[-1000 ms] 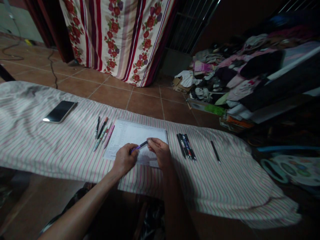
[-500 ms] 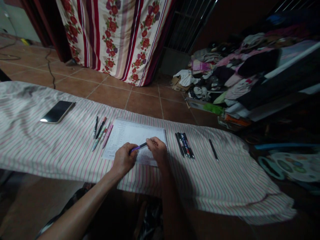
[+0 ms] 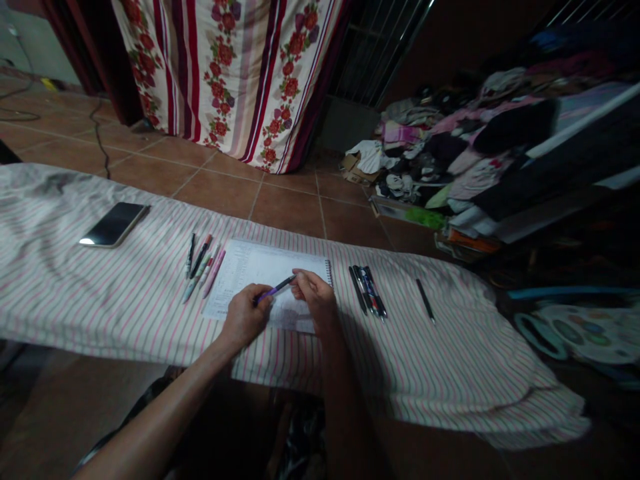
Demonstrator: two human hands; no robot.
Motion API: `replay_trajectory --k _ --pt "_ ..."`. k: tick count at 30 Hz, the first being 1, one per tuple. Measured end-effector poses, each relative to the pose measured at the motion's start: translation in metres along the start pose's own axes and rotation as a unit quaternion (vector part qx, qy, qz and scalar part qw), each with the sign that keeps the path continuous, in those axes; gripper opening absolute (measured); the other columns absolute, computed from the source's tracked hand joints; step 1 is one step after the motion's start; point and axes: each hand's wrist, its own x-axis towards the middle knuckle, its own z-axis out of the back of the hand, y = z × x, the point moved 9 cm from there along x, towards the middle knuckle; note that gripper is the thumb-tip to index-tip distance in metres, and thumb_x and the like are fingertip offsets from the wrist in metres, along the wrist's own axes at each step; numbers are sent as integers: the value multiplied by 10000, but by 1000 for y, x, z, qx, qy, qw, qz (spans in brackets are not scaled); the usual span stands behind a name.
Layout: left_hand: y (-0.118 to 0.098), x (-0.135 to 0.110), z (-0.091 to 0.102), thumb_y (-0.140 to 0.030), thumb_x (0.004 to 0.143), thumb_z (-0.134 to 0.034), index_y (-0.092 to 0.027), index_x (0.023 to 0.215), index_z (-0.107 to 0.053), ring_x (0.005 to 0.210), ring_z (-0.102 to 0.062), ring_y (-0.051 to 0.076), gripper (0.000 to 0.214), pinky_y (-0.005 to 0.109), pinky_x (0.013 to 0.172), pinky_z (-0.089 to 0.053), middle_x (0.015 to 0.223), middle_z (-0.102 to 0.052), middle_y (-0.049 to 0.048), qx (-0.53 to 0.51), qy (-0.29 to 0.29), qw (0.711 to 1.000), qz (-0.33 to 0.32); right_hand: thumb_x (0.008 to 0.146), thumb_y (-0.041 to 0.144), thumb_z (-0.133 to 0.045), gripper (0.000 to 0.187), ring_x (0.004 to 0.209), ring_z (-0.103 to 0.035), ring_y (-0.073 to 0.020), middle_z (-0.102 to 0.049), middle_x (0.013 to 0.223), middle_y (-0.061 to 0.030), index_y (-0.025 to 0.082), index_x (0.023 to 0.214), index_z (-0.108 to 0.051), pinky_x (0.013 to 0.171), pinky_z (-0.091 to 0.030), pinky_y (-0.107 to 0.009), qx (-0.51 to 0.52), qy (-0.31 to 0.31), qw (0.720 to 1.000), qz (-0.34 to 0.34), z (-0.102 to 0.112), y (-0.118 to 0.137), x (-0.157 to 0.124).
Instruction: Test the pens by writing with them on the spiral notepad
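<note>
A purple pen (image 3: 274, 289) is held over a white spiral notebook (image 3: 257, 270) that lies on a striped cloth (image 3: 100, 287). My left hand (image 3: 245, 320) is closed round the pen's lower end. My right hand (image 3: 313, 297) pinches the pen's dark upper end with its fingertips. Both hands rest over the notebook's near half.
Several pens (image 3: 200, 270) lie left of the notebook, a second bunch of pens (image 3: 367, 290) to its right, and a single dark pen (image 3: 425, 300) further right. A phone (image 3: 114, 225) lies at the far left. Beyond are a tiled floor, a floral curtain (image 3: 235, 73) and piled clothes (image 3: 470, 147).
The pen's upper end has lifted a little and my right hand's fingertips have shifted slightly up and left on it. The view has drifted slightly.
</note>
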Motion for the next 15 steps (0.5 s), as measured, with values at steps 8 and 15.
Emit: replay_trajectory --k 8,15 --pt "4 1 -5 -258 749 -510 -148 918 -643 693 -594 166 242 275 634 -457 747 -663 48 -16 5 1000 15 619 370 -668 312 590 -552 -110 -647 674 -20 178 864 -685 564 -434 -237 47 13 998 -26 1 -3 -3" --pt "6 0 -9 -288 756 -503 -159 926 -641 643 -590 152 254 265 604 -453 697 -651 26 -30 16 999 11 603 383 -677 311 554 -505 -91 -609 625 3 174 833 -695 562 -416 -229 43 11 998 -39 3 -1 -5"
